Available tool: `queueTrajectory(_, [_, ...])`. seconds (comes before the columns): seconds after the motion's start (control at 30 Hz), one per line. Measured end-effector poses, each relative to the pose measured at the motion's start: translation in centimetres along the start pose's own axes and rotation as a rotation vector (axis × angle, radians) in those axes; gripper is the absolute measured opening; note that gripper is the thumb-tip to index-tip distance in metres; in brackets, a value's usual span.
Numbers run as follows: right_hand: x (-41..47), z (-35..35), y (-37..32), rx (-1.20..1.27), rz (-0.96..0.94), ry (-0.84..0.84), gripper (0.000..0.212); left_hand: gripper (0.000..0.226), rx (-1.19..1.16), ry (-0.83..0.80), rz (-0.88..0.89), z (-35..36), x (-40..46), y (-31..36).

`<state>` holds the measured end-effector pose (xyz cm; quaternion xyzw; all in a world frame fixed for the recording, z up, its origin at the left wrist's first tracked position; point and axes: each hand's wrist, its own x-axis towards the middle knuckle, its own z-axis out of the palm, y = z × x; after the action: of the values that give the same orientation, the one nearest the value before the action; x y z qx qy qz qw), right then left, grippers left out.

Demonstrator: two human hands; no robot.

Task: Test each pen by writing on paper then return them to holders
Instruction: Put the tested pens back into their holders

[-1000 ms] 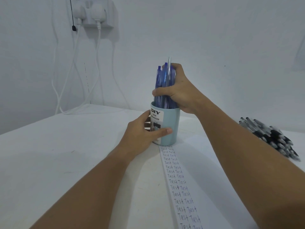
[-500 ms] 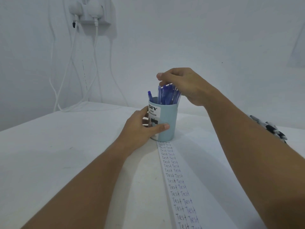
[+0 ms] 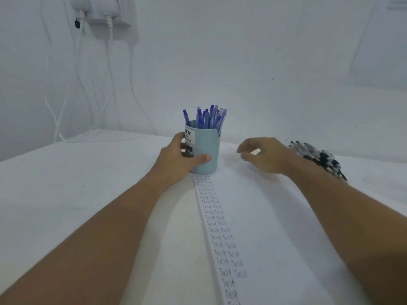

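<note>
A light blue pen holder [image 3: 207, 146] stands upright at the far end of the paper [image 3: 259, 227], filled with several blue pens [image 3: 208, 117]. My left hand [image 3: 178, 159] grips the holder from its left side, thumb across the front. My right hand [image 3: 264, 155] hovers low over the paper to the right of the holder, fingers loosely curled and holding nothing. The paper carries two columns of handwritten "Test" along its left edge. A pile of black pens [image 3: 319, 159] lies on the table beyond my right wrist.
The white table [image 3: 66, 194] runs to a white wall. A wall socket with plugs [image 3: 103, 9] and hanging white cables [image 3: 63, 119] sits at the far left.
My right hand let go of the blue pens, which dropped into the holder, and then moved down and right toward the table. My left hand stayed on the holder.
</note>
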<state>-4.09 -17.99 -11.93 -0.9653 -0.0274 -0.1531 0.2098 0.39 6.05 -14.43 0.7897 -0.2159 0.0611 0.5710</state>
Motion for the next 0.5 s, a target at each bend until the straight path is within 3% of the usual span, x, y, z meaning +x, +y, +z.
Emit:
queueTrajectory(0.17, [-3.3, 1.0, 2.3, -0.073, 0.030, -0.117, 0.035, 0.070, -0.007, 0.016, 0.016, 0.5, -0.2, 0.3])
queueTrajectory(0.5, [-4.6, 2.5, 0.3, -0.252, 0.208, -0.024, 0.042, 0.056, 0.059, 0.041, 0.056, 1.6, -0.3, 1.1])
